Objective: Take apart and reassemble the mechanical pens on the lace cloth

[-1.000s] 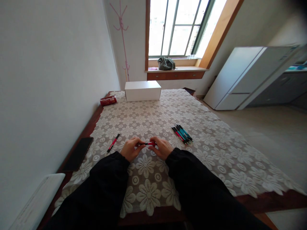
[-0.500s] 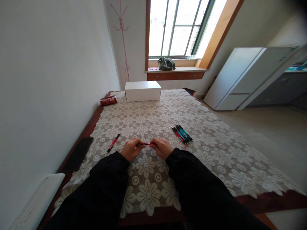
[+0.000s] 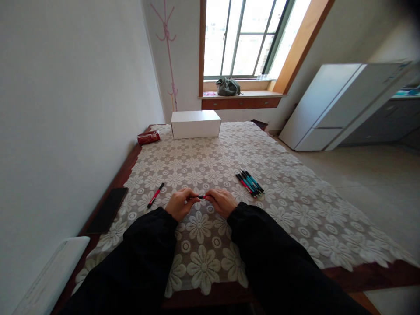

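While pinching the black part of a red-and-black pen [image 3: 202, 197] between thumb and fingers of the left hand [image 3: 179, 204], grips the red part likewise with the right hand [image 3: 223, 203]. Holds both hands closed, with fingers curled inward and tips facing across a narrow gap. Shows only a short stretch of the pen in that gap, roughly level, with the rest mostly hidden by fingers. Cannot tell the clearance between pen and worktop [image 3: 200, 157]. Has, near the left hand and to its left, a second pen [image 3: 155, 195], lying slantwise; farther left, a dark flat slab [image 3: 107, 211]. Has, beyond the right hand and to its right, a row of red and teal pens [image 3: 249, 183] side by side. Faces, well ahead of both hands, a white box [image 3: 196, 124].
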`<state>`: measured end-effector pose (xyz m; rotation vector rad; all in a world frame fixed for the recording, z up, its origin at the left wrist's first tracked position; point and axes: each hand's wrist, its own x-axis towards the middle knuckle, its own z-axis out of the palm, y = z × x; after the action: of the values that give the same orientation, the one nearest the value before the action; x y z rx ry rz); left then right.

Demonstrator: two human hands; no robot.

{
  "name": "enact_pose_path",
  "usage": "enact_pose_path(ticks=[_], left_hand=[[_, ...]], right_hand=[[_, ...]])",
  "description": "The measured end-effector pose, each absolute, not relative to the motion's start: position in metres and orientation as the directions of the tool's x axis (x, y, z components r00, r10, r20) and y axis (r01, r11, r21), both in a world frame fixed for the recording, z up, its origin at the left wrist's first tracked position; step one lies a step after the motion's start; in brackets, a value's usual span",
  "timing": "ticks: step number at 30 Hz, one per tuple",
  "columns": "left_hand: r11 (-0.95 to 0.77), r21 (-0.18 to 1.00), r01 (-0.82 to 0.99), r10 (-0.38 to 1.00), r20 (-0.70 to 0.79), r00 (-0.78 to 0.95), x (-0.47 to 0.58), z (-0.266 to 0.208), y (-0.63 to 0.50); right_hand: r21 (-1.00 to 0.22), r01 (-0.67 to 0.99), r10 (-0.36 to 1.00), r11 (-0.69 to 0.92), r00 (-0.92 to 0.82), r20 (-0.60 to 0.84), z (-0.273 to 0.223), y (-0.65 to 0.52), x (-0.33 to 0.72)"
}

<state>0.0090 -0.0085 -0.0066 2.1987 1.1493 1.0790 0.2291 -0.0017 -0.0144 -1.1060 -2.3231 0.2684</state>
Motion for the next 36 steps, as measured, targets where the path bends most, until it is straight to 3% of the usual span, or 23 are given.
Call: enact_pose_path(ticks=[4,9,14,20,29,36], left_hand=[[-0.559,0.677,0.479,0.829,0.436,0.351,0.009,-0.007,-0.008],[-0.576,0.668,0.471,0.817,0.443,0.370,0.009,-0.005,-0.009],[-0.542,0.696,0.470,0.840,0.440,0.317,0.010,-0.002,-0.011],[-0.531,0.702,0.474,0.846,0.407,0.345,0.010,0.000,-0.010],[-0.492,0.730,0.475,0.870,0.387,0.306,0.009,-0.003,-0.009],[-0.530,0.705,0.472,0.846,0.401,0.352,0.010,0.000,-0.011]], right_hand=[[-0.407,0.644,0.757,0.648,-0.485,0.439,-0.014,-0.002,0.230],[-0.326,0.657,0.726,0.680,-0.537,0.431,-0.011,-0.003,0.231],[-0.386,0.652,0.749,0.653,-0.476,0.462,-0.009,-0.003,0.231],[-0.325,0.660,0.728,0.677,-0.535,0.429,-0.007,-0.004,0.232],[-0.333,0.646,0.712,0.687,-0.507,0.486,-0.005,-0.004,0.231],[-0.327,0.627,0.701,0.707,-0.558,0.444,-0.003,-0.005,0.232]])
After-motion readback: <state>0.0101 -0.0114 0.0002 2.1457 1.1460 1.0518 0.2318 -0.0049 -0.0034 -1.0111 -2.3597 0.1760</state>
